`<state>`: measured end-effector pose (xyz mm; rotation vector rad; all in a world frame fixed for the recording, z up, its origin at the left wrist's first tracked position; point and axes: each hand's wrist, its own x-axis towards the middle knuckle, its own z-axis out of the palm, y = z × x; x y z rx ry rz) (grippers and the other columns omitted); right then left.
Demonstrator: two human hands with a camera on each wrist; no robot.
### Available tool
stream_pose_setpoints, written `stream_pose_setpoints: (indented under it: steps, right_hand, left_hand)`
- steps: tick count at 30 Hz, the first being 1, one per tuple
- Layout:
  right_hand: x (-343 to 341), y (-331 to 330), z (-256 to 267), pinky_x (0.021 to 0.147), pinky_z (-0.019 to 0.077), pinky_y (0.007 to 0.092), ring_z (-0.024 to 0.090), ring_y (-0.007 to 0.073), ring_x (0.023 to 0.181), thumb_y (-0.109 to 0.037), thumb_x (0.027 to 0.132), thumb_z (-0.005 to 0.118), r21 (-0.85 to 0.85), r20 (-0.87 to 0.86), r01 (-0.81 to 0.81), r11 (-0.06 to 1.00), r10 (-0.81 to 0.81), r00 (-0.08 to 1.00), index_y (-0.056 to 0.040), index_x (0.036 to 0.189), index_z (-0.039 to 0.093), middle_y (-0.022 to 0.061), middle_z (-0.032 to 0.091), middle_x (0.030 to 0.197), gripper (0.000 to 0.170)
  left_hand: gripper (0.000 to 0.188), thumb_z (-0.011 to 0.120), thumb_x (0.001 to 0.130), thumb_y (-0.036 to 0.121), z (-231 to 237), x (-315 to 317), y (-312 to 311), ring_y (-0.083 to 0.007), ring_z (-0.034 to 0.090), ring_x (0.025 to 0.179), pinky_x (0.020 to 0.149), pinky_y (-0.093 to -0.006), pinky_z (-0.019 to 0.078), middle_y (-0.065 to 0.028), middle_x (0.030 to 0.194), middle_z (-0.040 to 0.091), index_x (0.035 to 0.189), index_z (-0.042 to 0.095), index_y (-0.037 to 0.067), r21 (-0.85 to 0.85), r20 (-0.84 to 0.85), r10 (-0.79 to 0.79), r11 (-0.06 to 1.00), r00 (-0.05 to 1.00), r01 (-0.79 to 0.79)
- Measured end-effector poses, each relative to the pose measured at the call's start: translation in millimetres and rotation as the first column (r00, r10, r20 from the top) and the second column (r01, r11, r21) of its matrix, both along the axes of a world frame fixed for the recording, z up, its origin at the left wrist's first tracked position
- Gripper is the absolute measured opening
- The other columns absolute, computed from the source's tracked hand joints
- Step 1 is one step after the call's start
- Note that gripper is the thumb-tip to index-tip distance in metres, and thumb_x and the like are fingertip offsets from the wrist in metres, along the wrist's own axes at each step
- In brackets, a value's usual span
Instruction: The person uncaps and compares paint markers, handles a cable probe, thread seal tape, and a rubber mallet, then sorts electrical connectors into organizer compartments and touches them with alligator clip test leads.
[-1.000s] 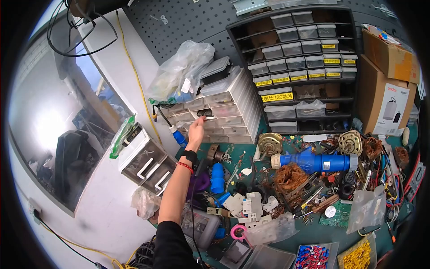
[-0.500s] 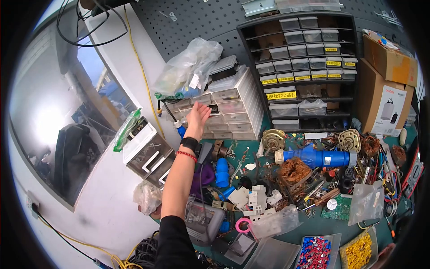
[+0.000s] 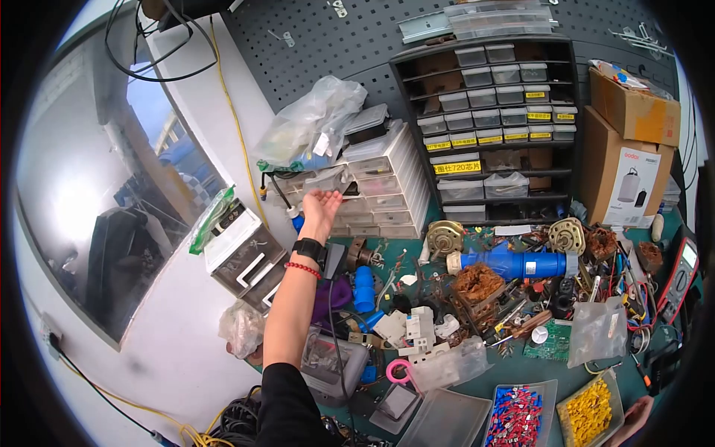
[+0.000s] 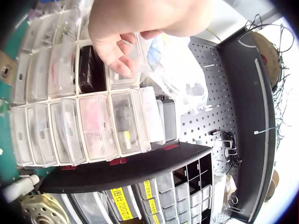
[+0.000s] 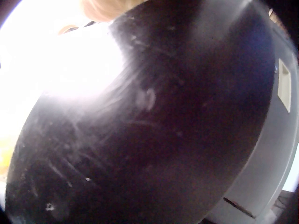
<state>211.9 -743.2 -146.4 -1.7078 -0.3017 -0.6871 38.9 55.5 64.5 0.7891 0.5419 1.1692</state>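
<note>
My left hand (image 3: 322, 212) is at the small white drawer cabinet (image 3: 421, 182), palm turned up. In the left wrist view its bent fingers (image 4: 122, 49) hold the front of a clear plastic drawer (image 4: 122, 80) in the top row. Beside that drawer is a dark slot with a black object (image 4: 87, 69) in it. My right hand (image 3: 633, 421) shows only in part at the lower right edge of the head view, close to the tray of yellow connectors (image 3: 592, 410). In the right wrist view a patch of that hand borders a scuffed dark surface (image 5: 154, 121).
A black rack of labelled drawers (image 3: 484, 212) stands behind the bench. Motor parts, a blue industrial plug (image 3: 514, 264), tools and a tray of red and blue connectors (image 3: 514, 417) crowd the green bench top. A plastic bag (image 3: 313, 123) lies on the white cabinet.
My left hand has let go of one drawer front, turned palm up and shifted left to the neighbouring drawer above. That drawer now sits further out. Part of the right hand has come into view.
</note>
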Motion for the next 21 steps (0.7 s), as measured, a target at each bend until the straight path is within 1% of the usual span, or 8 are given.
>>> stream_pose_setpoints:
  steps: [1, 3, 4, 7, 10, 14, 17, 21]
  right_hand:
    - [0, 0, -1, 0.044, 0.0308, 0.0210, 0.045, 0.0098, 0.047, -0.009, 0.085, 0.058, 0.001, -0.003, -0.003, 1.000, 0.003, 1.000, -0.0001, 0.088, 0.062, 0.0034, 0.054, 0.061, 0.010]
    - [2, -3, -3, 0.045, 0.0318, 0.0212, 0.047, 0.0098, 0.051, -0.010, 0.086, 0.057, 0.078, -0.001, -0.041, 0.996, 0.041, 0.999, 0.0007, 0.088, 0.062, 0.0028, 0.054, 0.064, 0.012]
    - [3, -4, -3, 0.045, 0.0318, 0.0212, 0.047, 0.0098, 0.051, -0.010, 0.086, 0.057, 0.082, -0.001, -0.043, 0.996, 0.043, 0.999, 0.0007, 0.088, 0.062, 0.0028, 0.054, 0.064, 0.012]
    - [4, -7, -5, 0.046, 0.0321, 0.0213, 0.047, 0.0098, 0.051, -0.010, 0.086, 0.057, 0.091, -0.035, -0.055, 0.994, 0.058, 0.998, 0.0007, 0.088, 0.062, 0.0028, 0.054, 0.064, 0.012]
    - [5, -11, -7, 0.046, 0.0323, 0.0214, 0.047, 0.0098, 0.052, -0.010, 0.085, 0.057, 0.096, -0.061, -0.055, 0.994, 0.061, 0.996, 0.0007, 0.088, 0.062, 0.0028, 0.054, 0.064, 0.012]
    - [7, -14, -9, 0.046, 0.0327, 0.0215, 0.047, 0.0098, 0.052, -0.009, 0.085, 0.056, 0.101, -0.103, -0.053, 0.993, 0.063, 0.993, 0.0007, 0.088, 0.062, 0.0027, 0.054, 0.064, 0.012]
    - [7, -15, -10, 0.047, 0.0330, 0.0216, 0.047, 0.0099, 0.053, -0.009, 0.085, 0.056, 0.106, -0.128, -0.044, 0.993, 0.057, 0.990, 0.0007, 0.088, 0.062, 0.0026, 0.054, 0.064, 0.012]
    - [3, -8, -2, 0.048, 0.0343, 0.0221, 0.048, 0.0103, 0.054, -0.008, 0.084, 0.056, 0.090, -0.103, -0.056, 0.994, 0.065, 0.993, 0.0003, 0.088, 0.062, 0.0029, 0.054, 0.065, 0.011]
  left_hand:
    - [0.018, 0.044, 0.094, 0.018, 1, -7, -9, -0.0284, 0.057, 0.086, 0.078, -0.0408, 0.0551, -0.0137, 0.092, 0.048, 0.095, 0.042, 0.000, 0.001, -0.003, 0.003, 1.000, 1.000, -0.003]
    - [0.025, 0.050, 0.091, 0.025, 0, -18, -24, -0.0272, 0.057, 0.083, 0.075, -0.0399, 0.0551, -0.0118, 0.086, 0.049, 0.093, 0.042, 0.002, 0.039, -0.106, 0.146, 0.989, 0.984, -0.143]
    - [0.035, 0.056, 0.088, 0.035, 0, -21, -26, -0.0239, 0.057, 0.072, 0.064, -0.0371, 0.0553, -0.0098, 0.079, 0.049, 0.088, 0.044, 0.002, 0.050, -0.140, 0.213, 0.977, 0.967, -0.207]
    - [0.039, 0.063, 0.085, 0.036, 9, -29, -35, -0.0205, 0.056, 0.061, 0.056, -0.0356, 0.0558, -0.0088, 0.074, 0.049, 0.084, 0.046, 0.001, 0.056, -0.230, 0.277, 0.961, 0.933, -0.272]
    - [0.040, 0.069, 0.081, 0.034, 11, -31, -24, -0.0182, 0.054, 0.057, 0.054, -0.0341, 0.0569, -0.0090, 0.073, 0.050, 0.082, 0.047, 0.000, 0.048, -0.288, 0.241, 0.970, 0.927, -0.237]
    - [0.040, 0.072, 0.079, 0.030, 12, -33, -22, -0.0179, 0.054, 0.057, 0.057, -0.0350, 0.0588, -0.0095, 0.073, 0.051, 0.084, 0.049, -0.002, 0.034, -0.277, 0.221, 0.975, 0.935, -0.220]
    - [0.039, 0.072, 0.078, 0.030, 12, -29, -33, -0.0185, 0.054, 0.054, 0.055, -0.0342, 0.0575, -0.0102, 0.071, 0.052, 0.081, 0.050, -0.003, 0.105, -0.259, 0.280, 0.960, 0.924, -0.261]
    - [0.035, 0.071, 0.077, 0.029, 21, -30, -54, -0.0187, 0.052, 0.049, 0.050, -0.0319, 0.0515, -0.0073, 0.059, 0.049, 0.071, 0.050, 0.001, 0.101, -0.255, 0.361, 0.933, 0.897, -0.347]
